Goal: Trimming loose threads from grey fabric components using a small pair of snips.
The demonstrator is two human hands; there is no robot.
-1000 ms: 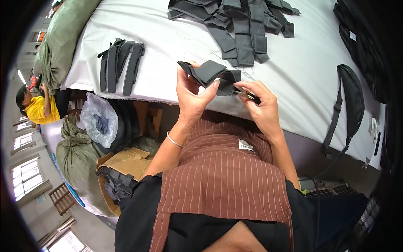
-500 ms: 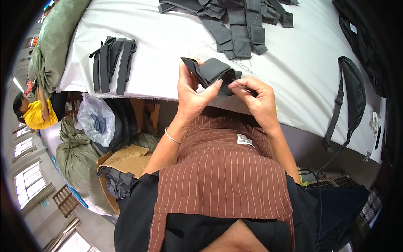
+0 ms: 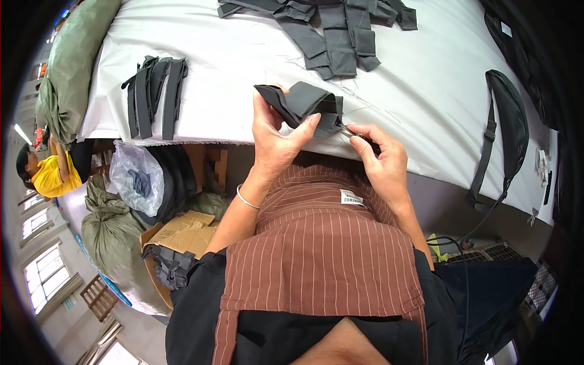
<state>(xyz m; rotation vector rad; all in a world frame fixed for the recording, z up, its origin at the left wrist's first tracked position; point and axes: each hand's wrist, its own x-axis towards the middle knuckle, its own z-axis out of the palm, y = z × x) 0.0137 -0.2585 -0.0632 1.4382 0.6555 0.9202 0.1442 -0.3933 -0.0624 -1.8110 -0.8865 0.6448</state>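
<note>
My left hand (image 3: 277, 137) grips a folded piece of dark grey fabric (image 3: 307, 100) above the near edge of the white-covered table (image 3: 219, 103). Its thumb presses the front of the fold. A pair of thread snips (image 3: 348, 131) is in my right hand (image 3: 382, 158), the metal tips at the fabric's right corner and the dark handle partly hidden in the palm. On the table beyond lies a heap of dark grey fabric strips (image 3: 337, 45). Several folded dark strips (image 3: 141, 97) lie side by side to the left.
A black waist bag (image 3: 510, 128) with a strap lies at the table's right. Green sacks (image 3: 115, 237), a clear plastic bag (image 3: 137, 176) and a cardboard box (image 3: 182, 234) of dark scraps stand at lower left. A person in yellow (image 3: 55, 173) is at far left.
My right hand has moved slightly right and down, and the snips' metal tips now show at the fabric's corner. The fabric in my left hand has shifted slightly left.
</note>
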